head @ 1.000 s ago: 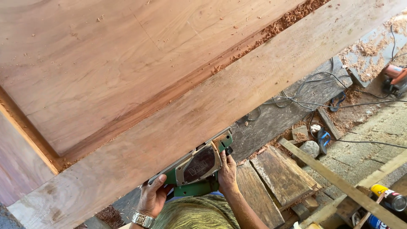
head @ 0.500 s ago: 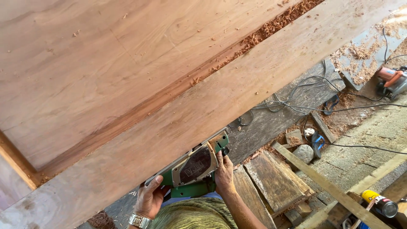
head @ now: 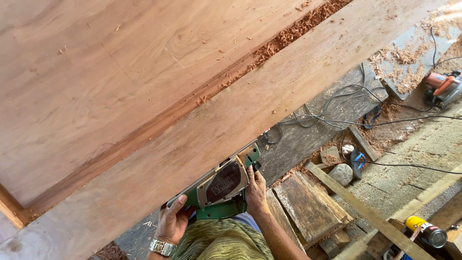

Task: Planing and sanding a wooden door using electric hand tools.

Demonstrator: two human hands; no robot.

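1. I see my two hands on a green power planer near the bottom middle of the frame. It is pressed against the long edge of a big wooden door frame rail.
2. My left hand is clenched around the back end of the planer. A silver watch sits on that wrist.
3. My right hand is wrapped tight on the front end of the planer, by its knob.
4. The wide wood panel fills the upper left. Red shavings lie in the groove between panel and rail.
5. What could go wrong, I think: the planer could tip off the thin edge and gouge the wood, because the edge gives it little to sit on.
6. The cords on the ground at the right lie tangled. One could snag and tug the tool.
7. An orange power tool sits at the far right, and a yellow can at the lower right.
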